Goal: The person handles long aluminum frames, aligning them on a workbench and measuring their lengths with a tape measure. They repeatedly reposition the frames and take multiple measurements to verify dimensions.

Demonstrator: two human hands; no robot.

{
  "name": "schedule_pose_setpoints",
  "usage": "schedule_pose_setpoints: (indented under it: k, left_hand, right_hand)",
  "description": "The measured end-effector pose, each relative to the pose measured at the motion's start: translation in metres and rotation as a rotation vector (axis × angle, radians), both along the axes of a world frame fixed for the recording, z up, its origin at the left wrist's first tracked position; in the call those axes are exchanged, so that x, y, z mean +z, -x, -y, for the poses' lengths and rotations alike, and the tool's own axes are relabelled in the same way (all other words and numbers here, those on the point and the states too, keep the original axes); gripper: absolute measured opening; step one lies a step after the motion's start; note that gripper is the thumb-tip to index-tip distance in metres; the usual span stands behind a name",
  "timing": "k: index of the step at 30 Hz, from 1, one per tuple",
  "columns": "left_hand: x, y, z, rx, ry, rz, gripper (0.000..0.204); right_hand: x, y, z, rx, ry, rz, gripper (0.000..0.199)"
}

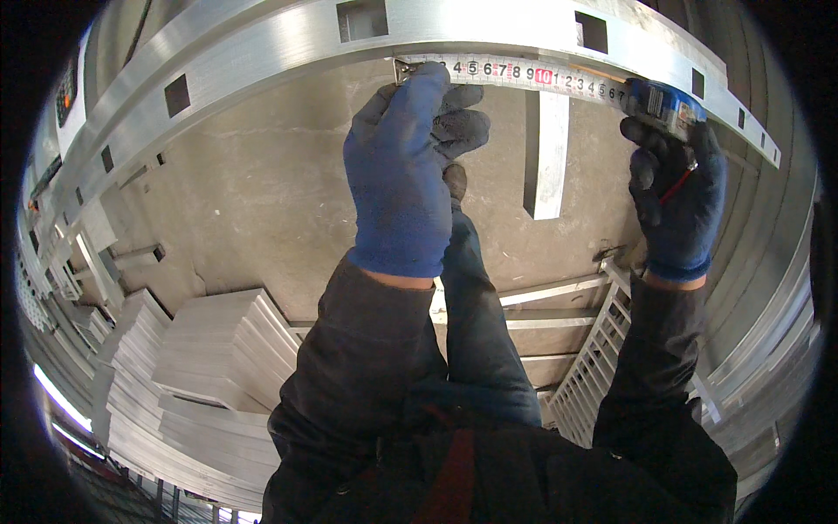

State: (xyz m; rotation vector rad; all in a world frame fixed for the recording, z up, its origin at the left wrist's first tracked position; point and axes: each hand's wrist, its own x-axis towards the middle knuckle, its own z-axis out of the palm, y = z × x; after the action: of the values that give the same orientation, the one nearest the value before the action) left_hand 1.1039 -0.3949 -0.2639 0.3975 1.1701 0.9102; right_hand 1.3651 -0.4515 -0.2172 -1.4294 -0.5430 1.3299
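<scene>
A long silvery metal bar (480, 24) with square cut-outs spans the top of the view. Along its near edge stretches the white blade of a tape measure (524, 73). My left hand (406, 166), in a blue and grey work glove, pinches the blade close to its metal end hook, thumb and fingers closed on it. Gloved the same way, my right hand (681, 183) grips the blue tape case (665, 106) at the other end, just under the bar. A red and black cord hangs by the right palm. The right fingertips are partly hidden behind the case.
Below the bar, a short metal piece (548, 162) points toward me. Stacked pale metal profiles (218, 349) lie at lower left. A slotted metal ladder-like frame (598, 358) stands beside my right forearm, and long metal lengths (768, 288) run along the right. Concrete floor (262, 183) shows beneath.
</scene>
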Motion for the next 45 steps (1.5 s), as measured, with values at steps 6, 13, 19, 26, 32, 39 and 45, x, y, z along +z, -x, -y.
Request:
schedule_pose_setpoints:
  k: [6, 13, 19, 26, 32, 39, 45]
  left_hand:
    - [0.002, 0.0, -0.002, -0.01, 0.027, 0.0, 0.038]
    - [-0.006, 0.0, 0.003, -0.009, -0.076, 0.005, 0.04]
    - [-0.01, -0.001, 0.004, 0.002, -0.089, 0.014, 0.04]
    - [-0.009, -0.001, 0.004, -0.016, -0.082, 0.001, 0.041]
    - [-0.007, -0.002, 0.004, 0.001, -0.069, 0.02, 0.042]
    - [-0.003, -0.007, 0.003, 0.091, 0.017, 0.052, 0.032]
    - [-0.005, -0.011, -0.001, 0.145, 0.016, 0.062, 0.029]
  right_hand:
    - [-0.004, -0.007, -0.001, 0.105, -0.049, -0.109, 0.053]
    - [-0.008, -0.005, 0.002, 0.053, -0.044, -0.036, 0.055]
    - [-0.009, -0.005, 0.001, 0.013, 0.012, 0.022, 0.059]
    - [-0.01, -0.011, 0.002, 0.067, -0.033, 0.005, 0.055]
    - [-0.008, -0.004, 0.0, 0.072, -0.05, 0.042, 0.062]
    - [-0.007, -0.004, 0.005, 0.052, -0.074, 0.004, 0.055]
    - [-0.016, -0.012, 0.009, 0.091, -0.162, -0.056, 0.052]
